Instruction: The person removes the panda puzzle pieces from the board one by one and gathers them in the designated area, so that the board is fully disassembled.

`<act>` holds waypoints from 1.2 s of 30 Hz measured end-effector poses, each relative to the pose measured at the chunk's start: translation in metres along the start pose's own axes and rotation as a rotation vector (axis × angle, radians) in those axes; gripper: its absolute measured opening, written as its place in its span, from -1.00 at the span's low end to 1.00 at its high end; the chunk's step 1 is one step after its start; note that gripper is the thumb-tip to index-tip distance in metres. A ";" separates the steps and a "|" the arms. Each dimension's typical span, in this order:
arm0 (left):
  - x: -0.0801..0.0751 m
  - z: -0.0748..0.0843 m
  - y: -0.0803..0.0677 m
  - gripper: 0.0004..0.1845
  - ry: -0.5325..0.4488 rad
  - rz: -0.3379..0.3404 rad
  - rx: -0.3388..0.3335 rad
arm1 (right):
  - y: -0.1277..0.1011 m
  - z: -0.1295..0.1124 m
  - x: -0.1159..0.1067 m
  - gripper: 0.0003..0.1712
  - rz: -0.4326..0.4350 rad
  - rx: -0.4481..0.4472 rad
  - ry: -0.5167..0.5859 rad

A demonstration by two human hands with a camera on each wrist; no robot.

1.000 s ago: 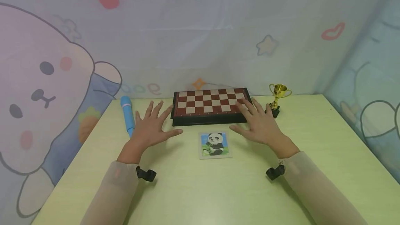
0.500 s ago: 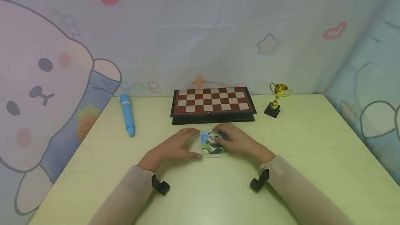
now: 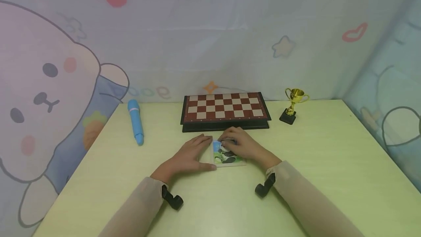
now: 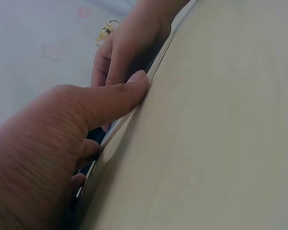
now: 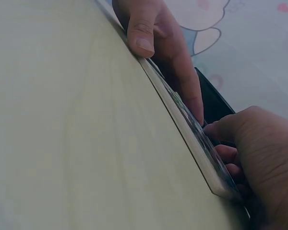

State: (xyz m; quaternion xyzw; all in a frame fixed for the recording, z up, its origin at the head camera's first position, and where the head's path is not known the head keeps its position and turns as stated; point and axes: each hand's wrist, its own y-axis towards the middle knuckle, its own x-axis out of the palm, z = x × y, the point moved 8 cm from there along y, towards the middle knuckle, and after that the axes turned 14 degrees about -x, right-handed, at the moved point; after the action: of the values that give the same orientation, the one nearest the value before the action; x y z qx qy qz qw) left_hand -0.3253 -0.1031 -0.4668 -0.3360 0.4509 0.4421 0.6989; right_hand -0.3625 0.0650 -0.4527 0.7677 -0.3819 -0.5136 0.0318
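1. Where the pale green table meets the two hands lies one panda puzzle tile, nearly square with no marked long axis, flat on the top, the picture upright toward the person, just in front of the chessboard.
2. Left hand: fingers nearly straight, thumb pressed to the tile's near-left edge, fingertips at its far-left corner; it steadies the tile without closing round it.
3. Right hand: fingers curled down onto the tile's upper half, covering the panda's head; whether they pinch anything I cannot tell.
4. Blue cylinder: lying well left, long axis running away from the person.
5. Gold trophy: upright, right of the chessboard.
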 end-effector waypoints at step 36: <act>-0.002 0.002 0.000 0.08 -0.005 0.009 -0.027 | 0.001 0.007 0.005 -0.65 0.044 0.163 0.118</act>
State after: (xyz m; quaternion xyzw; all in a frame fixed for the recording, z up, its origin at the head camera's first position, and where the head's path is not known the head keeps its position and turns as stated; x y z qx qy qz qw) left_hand -0.3253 -0.1022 -0.4642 -0.3422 0.4448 0.4522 0.6933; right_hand -0.3675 0.0641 -0.4592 0.7880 -0.4368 -0.4339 0.0029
